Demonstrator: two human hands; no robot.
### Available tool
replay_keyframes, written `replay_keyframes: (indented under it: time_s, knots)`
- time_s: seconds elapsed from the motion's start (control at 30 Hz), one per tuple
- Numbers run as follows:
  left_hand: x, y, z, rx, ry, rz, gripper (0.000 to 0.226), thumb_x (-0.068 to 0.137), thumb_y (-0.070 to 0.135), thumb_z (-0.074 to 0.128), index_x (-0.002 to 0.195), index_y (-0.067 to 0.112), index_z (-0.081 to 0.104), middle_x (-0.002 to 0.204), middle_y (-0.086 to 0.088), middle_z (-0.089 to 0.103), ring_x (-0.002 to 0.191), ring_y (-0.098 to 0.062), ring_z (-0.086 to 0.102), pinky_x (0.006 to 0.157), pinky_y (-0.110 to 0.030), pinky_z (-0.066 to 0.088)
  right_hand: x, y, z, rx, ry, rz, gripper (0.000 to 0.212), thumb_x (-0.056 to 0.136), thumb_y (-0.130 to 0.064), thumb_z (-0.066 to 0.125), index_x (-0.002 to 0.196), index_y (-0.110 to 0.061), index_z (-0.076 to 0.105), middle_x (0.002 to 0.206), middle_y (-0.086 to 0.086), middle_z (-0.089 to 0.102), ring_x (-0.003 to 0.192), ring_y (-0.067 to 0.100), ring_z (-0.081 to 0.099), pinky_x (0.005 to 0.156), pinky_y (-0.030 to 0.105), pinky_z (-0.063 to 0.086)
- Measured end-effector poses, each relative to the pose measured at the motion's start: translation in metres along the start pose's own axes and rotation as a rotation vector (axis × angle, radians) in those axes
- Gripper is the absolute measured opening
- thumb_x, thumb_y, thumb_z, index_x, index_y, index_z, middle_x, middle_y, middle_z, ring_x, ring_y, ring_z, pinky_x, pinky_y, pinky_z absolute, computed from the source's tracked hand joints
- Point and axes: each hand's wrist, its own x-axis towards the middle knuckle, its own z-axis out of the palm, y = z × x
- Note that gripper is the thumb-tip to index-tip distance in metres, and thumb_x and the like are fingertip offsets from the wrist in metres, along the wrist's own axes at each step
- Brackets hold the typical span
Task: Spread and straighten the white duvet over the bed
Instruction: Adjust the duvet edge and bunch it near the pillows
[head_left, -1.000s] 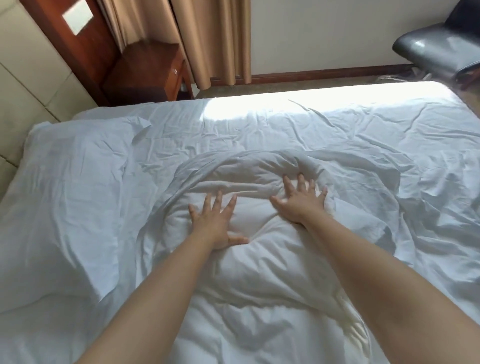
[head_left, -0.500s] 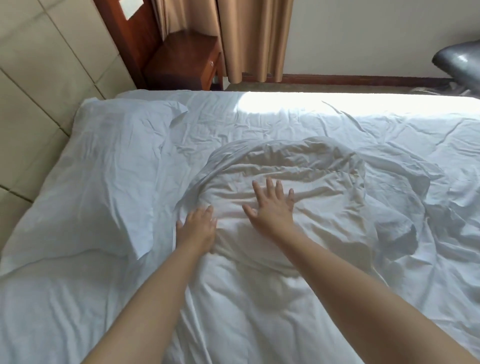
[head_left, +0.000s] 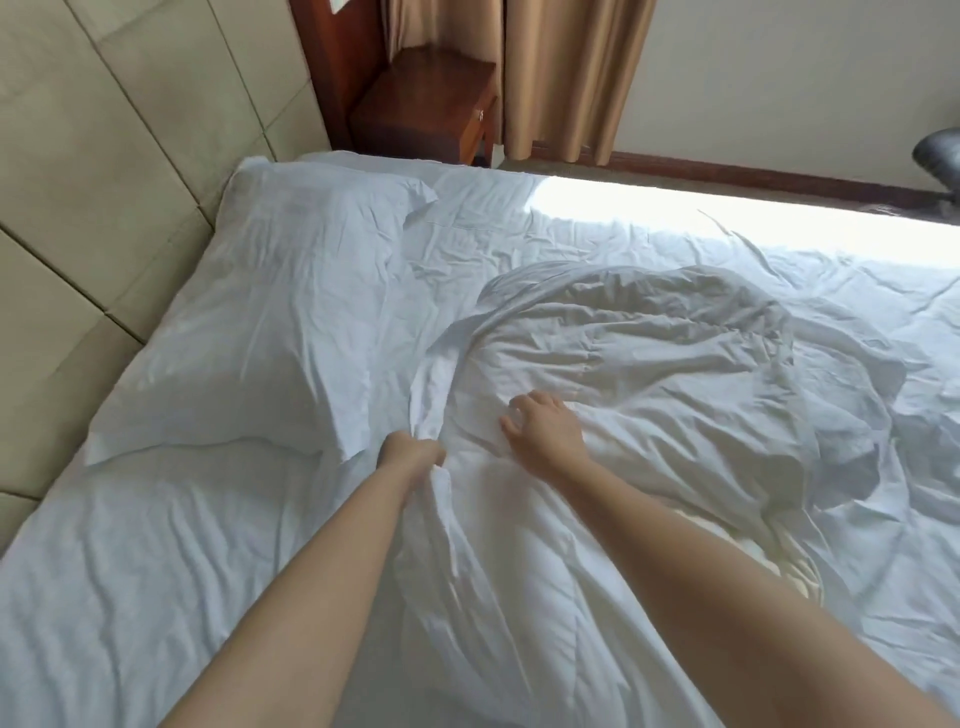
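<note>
Left hand (head_left: 413, 451): gripped a bunched fold of the white duvet (head_left: 649, 374).
Right hand (head_left: 543, 426): fingers curled into the duvet.
Advice: pull outward evenly toward the pillow (head_left: 270, 322).

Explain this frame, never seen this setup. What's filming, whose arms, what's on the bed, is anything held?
No machine here: a person wears a wide-angle camera on the head, looking forward and down at their own bare arms. The one view shows a bed with a rumpled white fabric duvet bunched in the middle and a white pillow near the beige padded headboard. The left hand grips a bunched fold of the duvet. The right hand rests on it, fingers bent into the cloth.
</note>
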Motion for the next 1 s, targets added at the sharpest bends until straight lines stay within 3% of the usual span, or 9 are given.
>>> replay_keyframes:
  time_s: [0.1, 0.23, 0.33, 0.47, 0.53, 0.63, 0.8, 0.87, 1.0]
  knots:
    - [-0.027, 0.015, -0.011, -0.069, -0.076, 0.201, 0.033, 0.072, -0.007, 0.055, 0.102, 0.005, 0.064, 0.084, -0.006, 0.063, 0.080, -0.025, 0.060, 0.064, -0.027, 0.050, -0.010, -0.018, -0.014, 0.459, -0.023, 0.163, 0.029, 0.097, -0.034, 0.044, 0.096, -0.013, 0.063, 0.096, 0.008, 0.065, 0.092, 0.026, 0.059, 0.075, 0.031, 0.041]
    - [-0.072, 0.030, -0.016, 0.080, -0.372, 0.392, 0.045, 0.074, -0.010, 0.060, 0.114, 0.011, 0.062, 0.096, -0.001, 0.062, 0.089, -0.017, 0.057, 0.071, -0.024, 0.047, -0.022, -0.041, -0.041, 0.937, -0.090, 0.350, 0.044, 0.095, -0.050, 0.045, 0.111, -0.012, 0.058, 0.099, 0.011, 0.067, 0.079, 0.023, 0.065, 0.070, 0.031, 0.049]
    - [-0.104, 0.031, -0.011, 0.235, -0.507, 0.463, 0.052, 0.076, -0.010, 0.060, 0.123, 0.012, 0.057, 0.111, 0.002, 0.053, 0.096, -0.011, 0.051, 0.075, -0.020, 0.044, -0.034, -0.049, -0.062, 0.813, -0.144, 0.347, 0.051, 0.087, -0.053, 0.057, 0.111, -0.008, 0.058, 0.089, 0.006, 0.060, 0.077, 0.022, 0.060, 0.069, 0.032, 0.049]
    - [-0.126, 0.021, -0.002, 0.347, -0.638, 0.604, 0.047, 0.076, -0.016, 0.052, 0.111, 0.013, 0.064, 0.101, 0.004, 0.056, 0.068, -0.005, 0.048, 0.059, -0.013, 0.043, -0.050, -0.048, -0.073, 0.475, -0.012, 0.391, 0.013, 0.084, -0.016, 0.062, 0.080, -0.008, 0.053, 0.070, 0.004, 0.050, 0.065, 0.021, 0.051, 0.053, 0.026, 0.039]
    - [-0.128, 0.013, -0.002, 0.383, -0.536, 0.701, 0.046, 0.074, -0.013, 0.052, 0.106, 0.018, 0.063, 0.089, 0.004, 0.051, 0.066, -0.011, 0.045, 0.061, -0.022, 0.043, -0.055, -0.035, -0.078, 0.485, 0.190, 0.500, 0.006, 0.086, -0.006, 0.053, 0.089, -0.003, 0.057, 0.082, 0.010, 0.055, 0.080, 0.027, 0.057, 0.064, 0.031, 0.047]
    - [-0.125, 0.003, -0.008, 0.496, -0.267, 0.711, 0.030, 0.076, -0.002, 0.051, 0.093, 0.023, 0.047, 0.080, 0.004, 0.046, 0.074, -0.021, 0.046, 0.063, -0.025, 0.039, -0.065, -0.011, -0.084, 0.661, 0.415, 0.671, 0.027, 0.084, -0.004, 0.049, 0.107, 0.008, 0.059, 0.091, 0.016, 0.057, 0.094, 0.035, 0.065, 0.076, 0.036, 0.052]
    - [-0.146, -0.011, -0.005, 0.991, -0.371, 0.535, 0.012, 0.076, 0.007, 0.051, 0.077, 0.018, 0.048, 0.089, -0.009, 0.060, 0.084, -0.028, 0.059, 0.064, -0.031, 0.050, -0.098, 0.026, -0.085, 0.707, 0.226, 0.679, 0.016, 0.089, 0.004, 0.043, 0.099, 0.001, 0.055, 0.093, 0.016, 0.053, 0.061, 0.023, 0.049, 0.036, 0.022, 0.045]
    - [-0.164, -0.011, 0.008, 0.960, -0.512, 0.495, 0.011, 0.078, 0.003, 0.051, 0.080, 0.013, 0.051, 0.075, -0.008, 0.052, 0.073, -0.026, 0.054, 0.047, -0.024, 0.043, -0.099, 0.030, -0.092, 0.640, 0.240, 0.606, 0.020, 0.090, 0.000, 0.043, 0.099, 0.002, 0.061, 0.098, 0.018, 0.057, 0.063, 0.026, 0.053, 0.040, 0.026, 0.048]
    - [-0.208, 0.013, 0.036, 0.565, -0.638, 0.513, 0.025, 0.079, -0.005, 0.049, 0.071, 0.015, 0.038, 0.071, -0.003, 0.036, 0.059, -0.017, 0.038, 0.046, -0.022, 0.031, -0.085, 0.009, -0.142, 0.699, 0.523, 0.340, 0.034, 0.091, -0.007, 0.043, 0.058, -0.009, 0.050, 0.059, 0.006, 0.045, 0.057, 0.024, 0.047, 0.051, 0.035, 0.047]
